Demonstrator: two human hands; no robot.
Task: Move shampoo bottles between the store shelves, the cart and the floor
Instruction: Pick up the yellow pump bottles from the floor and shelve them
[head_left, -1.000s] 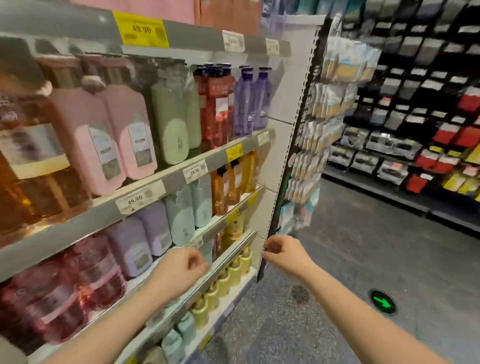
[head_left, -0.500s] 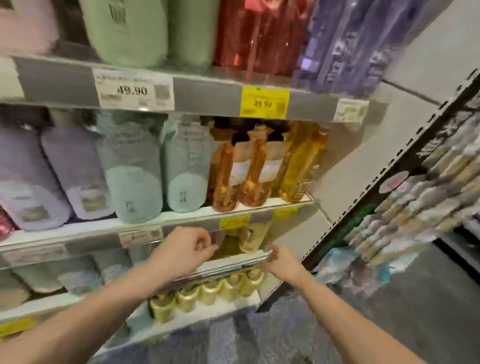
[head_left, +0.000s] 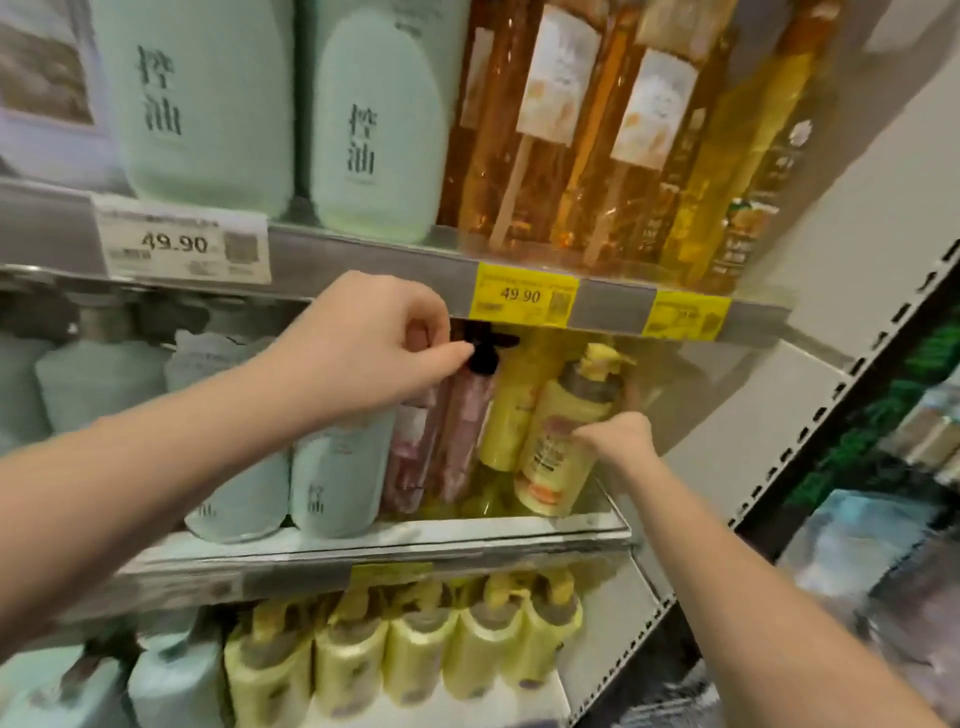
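The left hand (head_left: 379, 343) reaches in under the upper shelf (head_left: 363, 254). Its grip is curled tight, and the thumb and a finger pinch the black pump (head_left: 488, 356) on top of a pink bottle (head_left: 462, 436). The pink bottle stands on the middle shelf (head_left: 467, 532), and another pink one touches it on its left side.

The right hand (head_left: 618, 436) is lower down, near the right end of the same shelf. Its grip is wrapped round the side of a yellow bottle (head_left: 558, 447). The fingers go behind the bottle, so I cannot see them all. The yellow bottle is tilted, with its top leaning to the right. Its bottom is down at the shelf, but I cannot tell if it touches. A second yellow bottle (head_left: 506, 415) stands just beside it, between it and the pink bottle.

Left of the pink bottles stand pale green bottles (head_left: 337, 483). On the upper shelf are big green bottles (head_left: 379, 119) and, to their right, orange bottles (head_left: 550, 156). A white price tag (head_left: 182, 241) and a yellow price tag (head_left: 524, 296) on the front of that shelf both say 49.90. Under the middle shelf, small yellow bottles (head_left: 415, 654) stand side by side in a row
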